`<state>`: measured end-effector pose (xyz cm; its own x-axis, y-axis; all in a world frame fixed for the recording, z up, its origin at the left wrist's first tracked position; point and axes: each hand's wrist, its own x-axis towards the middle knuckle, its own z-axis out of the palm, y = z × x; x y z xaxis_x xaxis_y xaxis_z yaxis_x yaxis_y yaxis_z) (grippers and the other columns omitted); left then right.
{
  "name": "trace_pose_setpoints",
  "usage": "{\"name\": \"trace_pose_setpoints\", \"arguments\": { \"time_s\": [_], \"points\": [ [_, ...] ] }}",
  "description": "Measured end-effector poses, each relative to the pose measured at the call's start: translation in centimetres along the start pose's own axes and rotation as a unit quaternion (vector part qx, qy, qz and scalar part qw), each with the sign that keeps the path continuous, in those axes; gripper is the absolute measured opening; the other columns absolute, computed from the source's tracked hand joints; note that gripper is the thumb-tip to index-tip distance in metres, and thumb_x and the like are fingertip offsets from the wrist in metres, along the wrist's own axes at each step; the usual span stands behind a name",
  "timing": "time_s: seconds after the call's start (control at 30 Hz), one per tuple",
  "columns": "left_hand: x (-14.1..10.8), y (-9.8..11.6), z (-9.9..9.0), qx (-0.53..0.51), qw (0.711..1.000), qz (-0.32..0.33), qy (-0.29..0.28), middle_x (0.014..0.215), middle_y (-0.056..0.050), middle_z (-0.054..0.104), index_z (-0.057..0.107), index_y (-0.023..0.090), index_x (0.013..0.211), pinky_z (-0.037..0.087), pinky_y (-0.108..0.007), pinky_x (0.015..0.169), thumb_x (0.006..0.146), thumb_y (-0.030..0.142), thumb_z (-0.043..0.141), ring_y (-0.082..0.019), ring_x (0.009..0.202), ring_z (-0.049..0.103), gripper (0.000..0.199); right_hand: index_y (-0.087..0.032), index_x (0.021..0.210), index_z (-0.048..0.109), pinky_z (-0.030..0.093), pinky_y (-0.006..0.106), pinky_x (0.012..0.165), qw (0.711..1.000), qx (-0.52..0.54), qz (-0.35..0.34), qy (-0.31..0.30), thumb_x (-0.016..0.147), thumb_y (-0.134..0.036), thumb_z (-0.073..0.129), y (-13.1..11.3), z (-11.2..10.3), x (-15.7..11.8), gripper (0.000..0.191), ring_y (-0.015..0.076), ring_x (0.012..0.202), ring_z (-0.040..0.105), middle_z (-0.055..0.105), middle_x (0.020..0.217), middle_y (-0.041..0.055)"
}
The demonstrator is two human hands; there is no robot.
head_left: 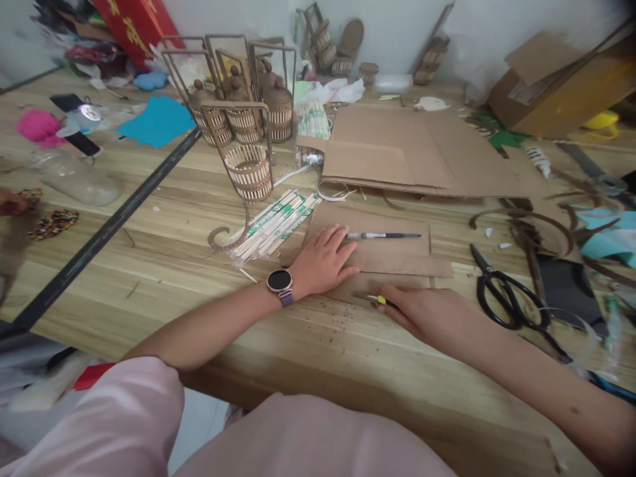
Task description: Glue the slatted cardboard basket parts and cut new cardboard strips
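Observation:
My left hand (324,262) lies flat on a small piece of cardboard (397,255), its fingers spread. A pen (385,235) rests on this cardboard just beyond the fingertips. Close to the near edge of the cardboard, my right hand (420,310) is closed around a utility knife (381,300) with a yellow and black handle. The knife's blade points left, toward my left hand; whether it touches the cardboard I cannot tell. Paper-wrapped chopsticks (275,225) lie in a bundle beyond my left wrist. Small dark crumbs dot the table below the cardboard.
Folded cardboard sheets (387,149) lie farther back. Small lidded slatted baskets (243,122) with tall handles stand back left, an unlidded one (248,173) before them. Black scissors (507,295), a dark phone-like slab (571,291) and curled brown strips (531,225) lie at right.

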<state>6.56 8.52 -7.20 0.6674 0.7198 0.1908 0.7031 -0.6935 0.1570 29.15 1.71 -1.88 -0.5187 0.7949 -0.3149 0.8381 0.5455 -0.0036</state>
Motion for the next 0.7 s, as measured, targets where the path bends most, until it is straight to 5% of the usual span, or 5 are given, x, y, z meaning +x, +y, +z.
{"name": "trace_pose_setpoints", "arguments": {
  "time_s": [0.7],
  "points": [
    [-0.02, -0.09, 0.05, -0.009, 1.000, 0.006, -0.002, 0.159, -0.026, 0.036, 0.054, 0.010, 0.140, 0.030, -0.056, 0.119, 0.098, 0.054, 0.053, -0.037, 0.148, 0.033, 0.061, -0.024, 0.102, 0.063, 0.024, 0.027, 0.047, 1.000, 0.008, 0.019, -0.017, 0.100, -0.033, 0.046, -0.37, -0.37, 0.08, 0.019, 0.0225, 0.065, 0.072, 0.077, 0.083, 0.0030]
  ]
}}
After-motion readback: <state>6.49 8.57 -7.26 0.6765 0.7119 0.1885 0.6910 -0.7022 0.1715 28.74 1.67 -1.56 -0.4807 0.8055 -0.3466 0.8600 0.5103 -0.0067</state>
